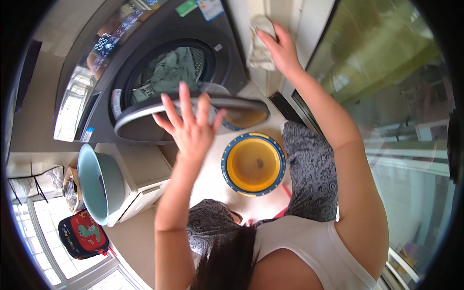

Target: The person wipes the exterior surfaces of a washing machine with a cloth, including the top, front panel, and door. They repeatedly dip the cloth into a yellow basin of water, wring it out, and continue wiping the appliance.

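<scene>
My right hand (284, 49) grips a pale, crumpled cloth (261, 52) against the light-coloured wall or frame beside the washing machine. My left hand (192, 127) has its fingers spread over the round door (141, 125) of the dark front-loading washing machine (232, 47); whether the fingers touch the door is unclear. The door hangs open, and green fabric (175, 69) lies inside the drum. On the floor below stands a round yellow basin (253, 165) with a blue patterned rim, holding cloudy water and a small dark spot.
A light blue basin (94, 185) stands tilted at the left by a pale cabinet (145, 165). Beneath it in view is a red and black bag (85, 233) with a dinosaur picture. Glass panels (384, 90) run along the right side. My knees flank the yellow basin.
</scene>
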`<state>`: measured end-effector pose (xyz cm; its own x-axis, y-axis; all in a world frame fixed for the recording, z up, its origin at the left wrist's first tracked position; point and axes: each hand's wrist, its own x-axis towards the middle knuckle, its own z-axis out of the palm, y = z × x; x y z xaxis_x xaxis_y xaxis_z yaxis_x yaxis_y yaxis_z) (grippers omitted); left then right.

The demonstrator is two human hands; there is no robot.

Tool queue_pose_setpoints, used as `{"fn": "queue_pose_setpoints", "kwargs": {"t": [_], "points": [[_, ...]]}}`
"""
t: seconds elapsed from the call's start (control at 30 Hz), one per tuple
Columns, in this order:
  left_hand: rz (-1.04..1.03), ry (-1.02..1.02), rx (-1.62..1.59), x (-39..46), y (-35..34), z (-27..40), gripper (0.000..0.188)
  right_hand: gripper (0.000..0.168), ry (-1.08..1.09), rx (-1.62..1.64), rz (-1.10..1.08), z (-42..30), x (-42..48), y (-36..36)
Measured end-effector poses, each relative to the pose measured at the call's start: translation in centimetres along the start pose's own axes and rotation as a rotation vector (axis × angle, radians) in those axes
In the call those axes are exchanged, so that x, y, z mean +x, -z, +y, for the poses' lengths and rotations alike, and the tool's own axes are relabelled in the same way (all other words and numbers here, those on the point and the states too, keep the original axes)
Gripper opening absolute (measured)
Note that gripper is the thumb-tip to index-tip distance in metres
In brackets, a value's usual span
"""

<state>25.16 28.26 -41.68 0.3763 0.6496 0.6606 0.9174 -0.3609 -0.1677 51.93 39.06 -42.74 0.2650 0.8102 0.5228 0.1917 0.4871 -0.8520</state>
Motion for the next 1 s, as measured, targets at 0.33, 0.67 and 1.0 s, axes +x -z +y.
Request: {"fn": "queue_pose_setpoints", "kwargs": {"t": [0.33, 0.67, 1.0], "points": [[-0.092, -0.324, 0.519, 11.5, -5.4, -6.5, 0.077, 0.036, 0.038, 0.047, 0.053, -7.0, -0.6, 0.5], [-0.283, -0.400, 0.700, 14.6, -6.7, -9.1, 0.083, 0.030, -0.199, 0.002, 0.312, 4.1, -2.5, -2.3], [-0.110, -0.375, 0.163, 14.1, -2.8, -9.3, 0.063, 0.023, -0.074, -0.186, 0.257, 9.3, -5.9, -11.3]]}}
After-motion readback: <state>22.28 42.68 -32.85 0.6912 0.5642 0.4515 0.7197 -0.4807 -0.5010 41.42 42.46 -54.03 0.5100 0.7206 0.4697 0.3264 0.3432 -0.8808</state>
